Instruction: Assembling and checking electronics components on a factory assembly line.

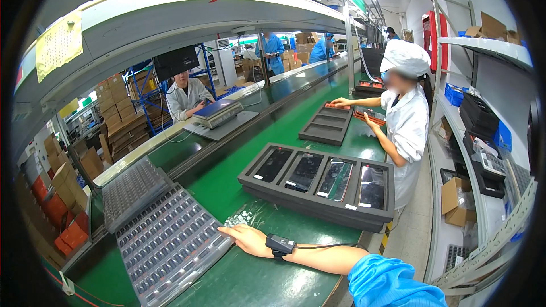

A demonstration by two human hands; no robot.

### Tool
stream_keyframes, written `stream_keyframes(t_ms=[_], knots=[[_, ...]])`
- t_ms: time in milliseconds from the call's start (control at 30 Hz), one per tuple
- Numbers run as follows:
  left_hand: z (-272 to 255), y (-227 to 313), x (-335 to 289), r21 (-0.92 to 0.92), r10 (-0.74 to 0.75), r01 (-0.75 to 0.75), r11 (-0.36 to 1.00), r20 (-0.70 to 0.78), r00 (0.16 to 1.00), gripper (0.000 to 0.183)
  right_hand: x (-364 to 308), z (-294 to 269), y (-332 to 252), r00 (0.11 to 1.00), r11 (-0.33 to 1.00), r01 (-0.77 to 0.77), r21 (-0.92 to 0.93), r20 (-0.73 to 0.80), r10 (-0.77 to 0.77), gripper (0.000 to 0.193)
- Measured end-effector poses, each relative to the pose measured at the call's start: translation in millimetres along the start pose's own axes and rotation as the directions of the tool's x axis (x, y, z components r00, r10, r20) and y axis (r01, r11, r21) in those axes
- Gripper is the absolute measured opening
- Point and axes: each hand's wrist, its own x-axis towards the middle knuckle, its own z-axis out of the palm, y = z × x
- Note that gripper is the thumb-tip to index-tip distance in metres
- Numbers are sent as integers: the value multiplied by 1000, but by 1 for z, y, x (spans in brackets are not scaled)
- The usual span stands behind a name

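Observation:
My right hand [248,240] reaches in from the lower right, with a black device strapped on the wrist. Its fingers are closed on the right edge of a clear plastic tray [219,246]. Rows of small dark parts fill the tray's pockets. Behind it, a second plastic tray [133,189] of the same sort lies at the far left. My left hand is out of view. Right of my hand, a black foam tray [318,207] rests on a stack and holds several dark phone-like panels, one showing a green strip.
The green bench [273,273] runs away under a long overhead shelf [170,8]. A co-worker [406,108] in white handles orange-red pieces beside another foam tray [322,133]. Across the bench, a person [185,99] sits near a scale [218,112]. Storage shelves [483,48] line the right.

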Motion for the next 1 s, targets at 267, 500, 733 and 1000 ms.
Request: stream_keyframes(t_ms=[267, 500, 733, 1000], knots=[[0, 3, -1, 13, -6, 6, 1000, -5, 1000, 55, 1, 6, 4, 997, 998, 50, -36, -52, -52, 71], [1, 4, -1, 6, -15, 15, 1000, -6, 1000, 56, 0, 6, 3, 999, 998, 31, -46, -38, -33, 70], [0, 1, 0, 42, -26, 27, 999, -17, 1000, 58, 1, 4, 1, 999, 998, 29, -56, -28, -31, 69], [-1, -6, 1, 57, 16, -15, 998, -27, 1000, 59, 0, 2, -2, 999, 997, 38, -72, -28, -40, 69]])
